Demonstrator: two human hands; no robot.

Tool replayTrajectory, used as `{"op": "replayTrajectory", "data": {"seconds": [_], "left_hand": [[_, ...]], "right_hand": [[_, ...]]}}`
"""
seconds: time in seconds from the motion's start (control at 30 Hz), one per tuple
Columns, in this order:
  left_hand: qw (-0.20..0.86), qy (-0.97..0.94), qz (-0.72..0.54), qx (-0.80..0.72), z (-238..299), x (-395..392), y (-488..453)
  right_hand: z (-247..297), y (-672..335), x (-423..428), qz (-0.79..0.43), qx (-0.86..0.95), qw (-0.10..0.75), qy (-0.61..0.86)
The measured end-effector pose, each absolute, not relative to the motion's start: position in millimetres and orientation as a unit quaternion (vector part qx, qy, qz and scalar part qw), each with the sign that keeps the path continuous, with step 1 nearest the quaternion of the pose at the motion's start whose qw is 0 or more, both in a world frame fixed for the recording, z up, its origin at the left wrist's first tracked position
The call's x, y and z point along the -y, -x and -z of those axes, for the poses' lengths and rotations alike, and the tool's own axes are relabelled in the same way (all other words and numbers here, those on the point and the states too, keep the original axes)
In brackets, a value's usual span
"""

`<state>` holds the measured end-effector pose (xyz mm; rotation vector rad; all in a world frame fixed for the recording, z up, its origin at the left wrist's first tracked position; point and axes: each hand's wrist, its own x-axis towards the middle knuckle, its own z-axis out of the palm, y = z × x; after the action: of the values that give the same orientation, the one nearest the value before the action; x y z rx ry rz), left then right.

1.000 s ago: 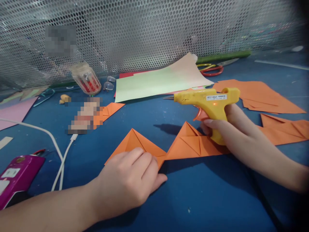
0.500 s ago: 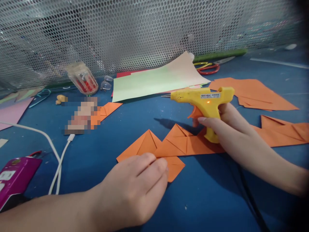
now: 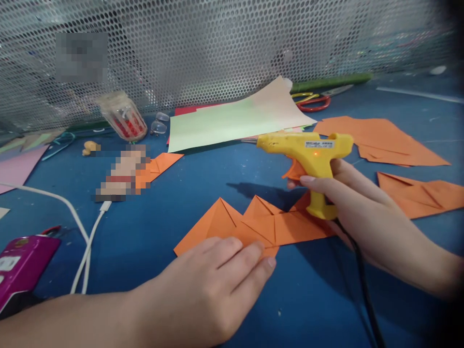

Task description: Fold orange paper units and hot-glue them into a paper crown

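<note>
My left hand (image 3: 213,282) lies over a strip of folded orange paper (image 3: 255,222), its fingers stretched out flat and pressing on the lower edge; the thumb is hidden. The strip has several pointed peaks and reaches right, behind my other hand. A yellow hot glue gun (image 3: 308,152) is held upright above the strip's right part by my right hand (image 3: 351,193). Its nozzle points left, a small orange light glows on its side, and my fingers are around the handle near the orange trigger (image 3: 295,169). A black cord hangs from the handle.
Stacked orange paper (image 3: 380,140) lies at right, with pale green paper (image 3: 224,123) and scissors (image 3: 311,102) behind. A jar with red contents (image 3: 126,121), white cable (image 3: 74,208) and purple device (image 3: 31,263) are at left. A perforated metal screen (image 3: 217,53) borders the back.
My left hand has slid slightly right, its fingers straightening onto the paper. The peaks beside it have shifted a little down and left. The glue gun has barely moved.
</note>
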<state>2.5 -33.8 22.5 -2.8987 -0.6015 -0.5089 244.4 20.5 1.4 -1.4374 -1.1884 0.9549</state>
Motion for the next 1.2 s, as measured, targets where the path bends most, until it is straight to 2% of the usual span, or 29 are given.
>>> {"op": "replayTrajectory", "data": {"seconds": [0.27,0.53,0.6,0.67,0.77,0.87,1.0,1.2], "left_hand": [[0.058,0.952,0.183,0.238,-13.7,34.3,1.9],[0.067,0.959,0.168,0.22,-14.4,37.3,1.6],[0.01,0.954,0.188,0.231,-15.9,37.0,1.3],[-0.118,0.924,0.222,0.287,-18.0,35.9,0.8],[-0.35,0.78,0.298,0.426,-21.2,31.9,-0.1],[-0.479,0.639,0.356,0.484,-22.9,26.6,-0.5],[-0.527,0.577,0.379,0.495,-23.4,22.6,-1.0],[-0.518,0.591,0.365,0.5,-21.5,24.7,-1.5]], "right_hand": [[0.8,-245.1,-20.9,-0.381,0.457,0.522,0.611],[1.8,-249.6,-20.7,-0.352,0.509,0.5,0.606],[2.2,-250.4,-20.6,-0.354,0.513,0.495,0.605],[2.6,-251.4,-20.5,-0.35,0.514,0.491,0.61],[3.5,-252.9,-20.2,-0.335,0.524,0.481,0.618],[4.0,-253.2,-19.6,-0.332,0.531,0.479,0.615],[3.5,-251.4,-18.3,-0.342,0.52,0.483,0.616],[0.6,-249.9,-18.0,-0.332,0.521,0.477,0.625]]}}
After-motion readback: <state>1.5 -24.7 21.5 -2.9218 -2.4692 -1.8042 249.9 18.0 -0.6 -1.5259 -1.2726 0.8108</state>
